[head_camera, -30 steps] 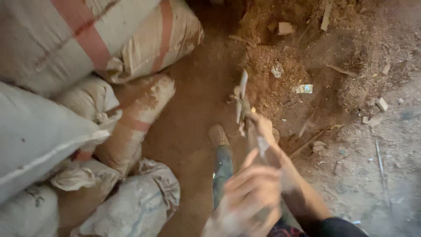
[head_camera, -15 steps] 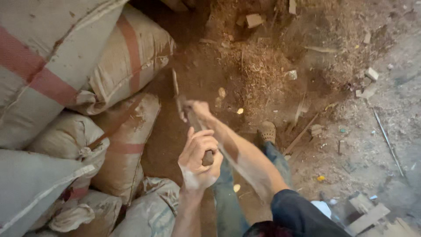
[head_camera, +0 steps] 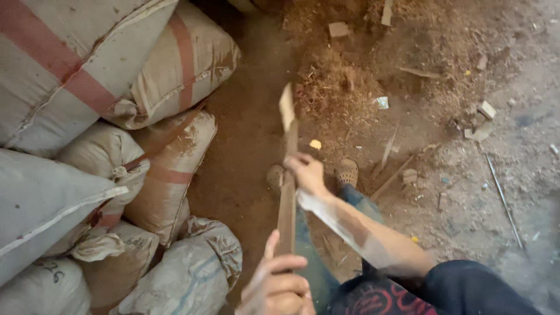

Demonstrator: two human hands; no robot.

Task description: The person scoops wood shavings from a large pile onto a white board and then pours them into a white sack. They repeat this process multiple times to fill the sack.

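Note:
A long narrow wooden slat [head_camera: 287, 198] points away from me over the brown dirt floor, its pale tip [head_camera: 286, 107] near a heap of sawdust. My right hand [head_camera: 306, 172] grips the slat around its middle, arm stretched forward. My left hand [head_camera: 274, 286] is closed on its near end at the bottom edge of the view. Below the slat are my jeans-clad legs and two sandalled feet [head_camera: 347, 172].
Stuffed sacks with red stripes [head_camera: 146, 76] are stacked along the left, close to the slat. A heap of sawdust and wood chips [head_camera: 344, 81] lies ahead. Wood offcuts [head_camera: 338, 29], thin sticks [head_camera: 504, 201] and scraps litter the grey ground on the right.
The slat has swung from leaning left to pointing nearly straight ahead. My left hand has slid back towards its near end, and the view has shifted.

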